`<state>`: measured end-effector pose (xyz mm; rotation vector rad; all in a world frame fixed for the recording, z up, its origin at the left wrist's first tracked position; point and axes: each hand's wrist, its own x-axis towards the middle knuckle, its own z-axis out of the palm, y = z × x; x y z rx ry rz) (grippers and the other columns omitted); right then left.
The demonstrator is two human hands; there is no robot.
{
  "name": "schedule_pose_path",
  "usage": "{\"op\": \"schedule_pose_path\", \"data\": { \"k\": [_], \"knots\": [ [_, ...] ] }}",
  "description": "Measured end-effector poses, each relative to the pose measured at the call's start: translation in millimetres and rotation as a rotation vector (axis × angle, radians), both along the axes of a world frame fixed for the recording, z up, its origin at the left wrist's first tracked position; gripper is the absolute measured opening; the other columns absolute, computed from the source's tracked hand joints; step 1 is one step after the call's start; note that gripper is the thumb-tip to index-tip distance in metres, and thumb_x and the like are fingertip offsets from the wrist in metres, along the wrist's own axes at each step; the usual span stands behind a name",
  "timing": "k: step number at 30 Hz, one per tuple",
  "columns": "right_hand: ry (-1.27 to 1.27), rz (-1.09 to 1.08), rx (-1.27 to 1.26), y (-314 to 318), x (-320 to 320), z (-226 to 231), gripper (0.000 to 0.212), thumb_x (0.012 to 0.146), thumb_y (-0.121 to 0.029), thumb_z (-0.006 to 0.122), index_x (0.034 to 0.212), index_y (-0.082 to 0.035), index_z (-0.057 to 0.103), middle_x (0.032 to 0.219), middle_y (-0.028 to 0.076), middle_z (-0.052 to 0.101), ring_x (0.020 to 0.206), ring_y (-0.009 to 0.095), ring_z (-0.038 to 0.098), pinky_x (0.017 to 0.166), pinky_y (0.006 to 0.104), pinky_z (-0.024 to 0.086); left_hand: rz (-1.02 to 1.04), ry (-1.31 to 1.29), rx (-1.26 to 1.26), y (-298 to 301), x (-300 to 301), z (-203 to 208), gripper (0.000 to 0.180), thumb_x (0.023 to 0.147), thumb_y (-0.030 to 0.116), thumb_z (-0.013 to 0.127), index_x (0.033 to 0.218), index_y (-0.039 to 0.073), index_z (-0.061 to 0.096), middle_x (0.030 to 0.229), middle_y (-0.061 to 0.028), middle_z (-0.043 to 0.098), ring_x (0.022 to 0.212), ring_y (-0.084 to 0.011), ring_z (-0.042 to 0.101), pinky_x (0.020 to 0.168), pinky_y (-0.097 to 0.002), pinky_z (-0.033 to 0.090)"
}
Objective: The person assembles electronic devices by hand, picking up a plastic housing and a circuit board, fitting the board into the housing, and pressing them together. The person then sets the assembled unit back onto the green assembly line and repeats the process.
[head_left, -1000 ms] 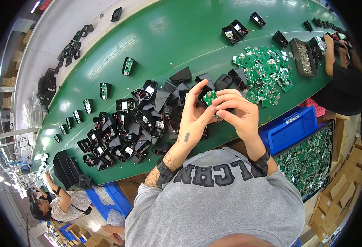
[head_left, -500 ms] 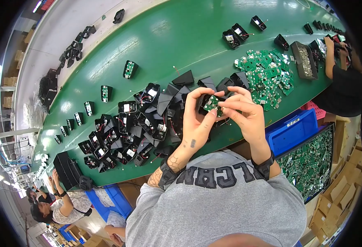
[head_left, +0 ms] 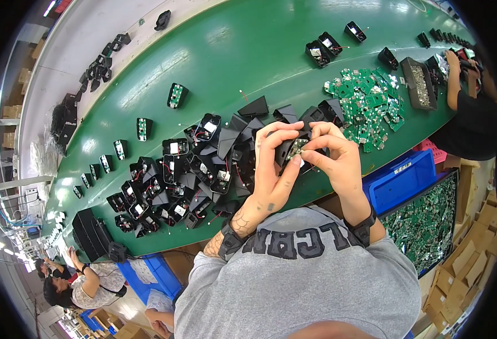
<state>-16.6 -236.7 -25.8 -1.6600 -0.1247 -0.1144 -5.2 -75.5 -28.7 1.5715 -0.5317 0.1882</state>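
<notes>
Above the table's near edge, my left hand (head_left: 272, 178) wraps its fingers around a black plastic housing (head_left: 283, 151). A small green circuit board (head_left: 298, 147) sits tilted at the open side of that housing. My right hand (head_left: 339, 161) pinches the board's edge between thumb and fingers, while my left thumb comes up close below it. Fingers hide much of the housing, and how far the board is inside it I cannot tell. To the left of my hands lies a heap of black housings (head_left: 175, 147) with wires and white parts inside.
Loose green circuit boards (head_left: 367, 101) lie piled at the right, beside a grey tray (head_left: 419, 85) of small metal parts. Housings with boards (head_left: 144, 129) stand in a line at the left. A blue bin (head_left: 404, 181) sits off the near edge. Co-workers are at both ends.
The housing and board have turned in my hands, so the board's face now shows more edge-on. My left fingers have shifted further around the housing, and my right hand has moved slightly.
</notes>
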Motion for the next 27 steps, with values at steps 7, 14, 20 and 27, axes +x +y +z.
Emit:
{"op": "schedule_pose_path", "data": {
  "k": [7, 14, 20, 27],
  "knots": [
    [0.061, 0.014, 0.124, 0.4, -2.0, 2.7, 0.013, 0.068, 0.005, 0.075, 0.08, 0.002, 0.069, 0.091, 0.006, 0.056, 0.107, 0.025, 0.052, 0.094, 0.0369, 0.04, -0.026, -0.053, 0.071, -0.7, 1.7, -1.0, 0.042, 0.081, -0.003, 0.053, 0.121, 0.0, 0.043, 0.122, -0.0173, 0.042, 0.118, -0.0291, 0.049, 0.1, -0.0399, 0.039],
    [0.026, 0.025, 0.089, -2.3, -4.0, 3.6, 0.014, 0.068, 0.007, 0.075, 0.08, 0.002, 0.069, 0.093, 0.007, 0.055, 0.106, 0.025, 0.053, 0.092, 0.0349, 0.041, 0.005, -0.035, 0.037, -5.3, -2.7, 0.2, 0.045, 0.076, -0.006, 0.054, 0.12, 0.001, 0.047, 0.125, -0.0193, 0.047, 0.117, -0.031, 0.041, 0.1, -0.0433, 0.034],
    [0.234, 0.065, 0.321, 0.0, -3.0, 2.8, 0.011, 0.071, 0.007, 0.074, 0.081, 0.003, 0.069, 0.095, 0.005, 0.055, 0.091, 0.015, 0.056, 0.075, 0.0245, 0.047, 0.052, -0.154, 0.164, -2.7, -2.6, 1.0, 0.047, 0.073, -0.007, 0.056, 0.118, 0.002, 0.049, 0.122, -0.0205, 0.048, 0.113, -0.0342, 0.046, 0.098, -0.046, 0.036],
    [0.314, 0.093, 0.357, -2.6, 0.1, 1.3, 0.013, 0.071, 0.005, 0.075, 0.082, 0.002, 0.07, 0.093, 0.003, 0.055, 0.079, 0.009, 0.055, 0.067, 0.021, 0.046, 0.072, -0.218, 0.255, -1.8, -3.9, 1.0, 0.053, 0.069, -0.011, 0.057, 0.119, 0.001, 0.048, 0.12, -0.0206, 0.049, 0.113, -0.035, 0.046, 0.097, -0.0469, 0.037]
  ]
}}
